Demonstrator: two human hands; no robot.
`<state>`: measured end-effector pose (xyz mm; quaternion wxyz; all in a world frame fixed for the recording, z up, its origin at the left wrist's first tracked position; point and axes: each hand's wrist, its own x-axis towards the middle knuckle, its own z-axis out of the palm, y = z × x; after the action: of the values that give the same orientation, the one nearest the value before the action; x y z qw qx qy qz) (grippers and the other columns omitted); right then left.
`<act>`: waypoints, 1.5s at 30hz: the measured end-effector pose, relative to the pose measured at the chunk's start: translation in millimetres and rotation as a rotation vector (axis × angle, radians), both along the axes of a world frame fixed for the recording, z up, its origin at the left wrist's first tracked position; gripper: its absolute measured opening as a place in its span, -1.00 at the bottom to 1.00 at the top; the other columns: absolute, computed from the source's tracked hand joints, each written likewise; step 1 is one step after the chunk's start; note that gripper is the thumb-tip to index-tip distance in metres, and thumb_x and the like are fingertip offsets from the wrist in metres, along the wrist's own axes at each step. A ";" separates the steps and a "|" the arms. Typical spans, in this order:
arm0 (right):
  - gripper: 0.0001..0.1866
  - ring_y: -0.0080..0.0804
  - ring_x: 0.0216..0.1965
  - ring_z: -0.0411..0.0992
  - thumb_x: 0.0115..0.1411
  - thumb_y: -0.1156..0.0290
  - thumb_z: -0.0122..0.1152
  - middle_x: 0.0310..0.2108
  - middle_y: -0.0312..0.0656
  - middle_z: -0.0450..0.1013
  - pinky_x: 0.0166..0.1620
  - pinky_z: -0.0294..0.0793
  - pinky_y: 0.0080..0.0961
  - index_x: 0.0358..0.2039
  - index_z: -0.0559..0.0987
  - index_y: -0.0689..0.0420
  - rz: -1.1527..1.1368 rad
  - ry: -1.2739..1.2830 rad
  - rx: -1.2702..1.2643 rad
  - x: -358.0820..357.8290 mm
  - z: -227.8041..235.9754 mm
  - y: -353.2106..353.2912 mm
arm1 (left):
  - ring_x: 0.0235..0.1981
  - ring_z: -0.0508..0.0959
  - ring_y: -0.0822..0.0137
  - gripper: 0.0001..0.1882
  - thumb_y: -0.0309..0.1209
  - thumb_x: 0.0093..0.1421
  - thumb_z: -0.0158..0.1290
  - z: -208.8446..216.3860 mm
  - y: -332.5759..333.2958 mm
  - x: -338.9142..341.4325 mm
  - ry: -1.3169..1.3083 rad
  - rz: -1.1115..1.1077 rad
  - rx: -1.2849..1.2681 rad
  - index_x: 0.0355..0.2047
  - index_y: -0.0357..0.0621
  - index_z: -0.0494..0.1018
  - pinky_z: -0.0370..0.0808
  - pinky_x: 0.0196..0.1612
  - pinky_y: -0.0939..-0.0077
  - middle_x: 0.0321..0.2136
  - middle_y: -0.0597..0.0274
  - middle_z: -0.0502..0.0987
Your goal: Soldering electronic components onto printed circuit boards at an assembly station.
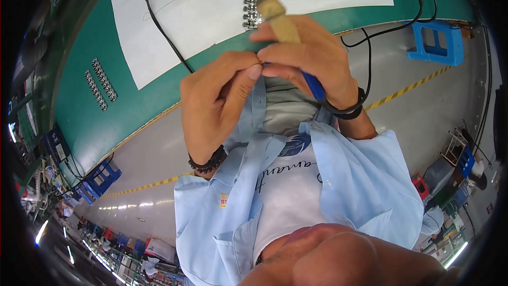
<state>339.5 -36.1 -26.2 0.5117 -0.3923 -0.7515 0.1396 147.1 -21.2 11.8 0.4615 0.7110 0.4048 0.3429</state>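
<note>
Across the top, green bench (79,122) w/ white paper sheet (206,0) on it. By near edge, L hand (209,92) in a pinch, fingertips up against R hand (320,55), which grips soldering iron (286,29), blurred tip end over sheet. Metal row (247,8) on sheet; 2 shorter strips (105,80) at bench left. Tiny piece (261,62) btwn L fingertips, can't ID.

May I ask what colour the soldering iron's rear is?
The rear is blue, clearest in the head view.
</note>
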 end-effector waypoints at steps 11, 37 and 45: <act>-0.73 -0.19 -0.36 0.55 -0.08 0.59 0.41 -0.40 -0.10 0.57 -0.27 0.57 -0.41 -0.36 0.51 0.18 -0.005 -0.097 -0.047 14.2 5.4 -3.6 | -0.66 0.18 0.60 -0.91 -0.51 0.20 0.15 12.2 0.5 -4.5 0.041 0.017 -0.216 -0.39 -0.29 0.49 0.08 -0.60 0.66 -0.63 0.35 0.43; -0.83 -0.59 -0.51 0.40 0.29 0.47 0.11 -0.24 -0.11 0.54 -0.38 0.40 -0.65 -0.16 0.48 0.28 -0.316 0.288 -0.209 18.3 35.0 13.1 | -0.64 0.08 0.72 -0.87 -0.54 0.13 0.24 12.7 24.6 -4.5 -0.025 0.567 0.196 -0.46 -0.29 0.49 -0.02 -0.56 0.77 -0.62 0.49 0.33; -0.72 -0.51 -0.48 0.48 0.24 0.38 0.22 -0.44 -0.10 0.56 -0.46 0.45 -0.60 -0.13 0.53 0.33 -0.144 0.443 -0.118 21.9 14.6 30.1 | -0.66 0.06 0.71 -0.82 -0.53 0.10 0.28 -13.8 31.0 6.7 -0.068 0.827 0.333 -0.50 -0.25 0.45 -0.06 -0.55 0.77 -0.65 0.50 0.30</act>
<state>361.4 -6.0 -11.6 0.6487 -0.4342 -0.5816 0.2290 153.8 9.9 -2.0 0.1780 0.5422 0.5790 0.5823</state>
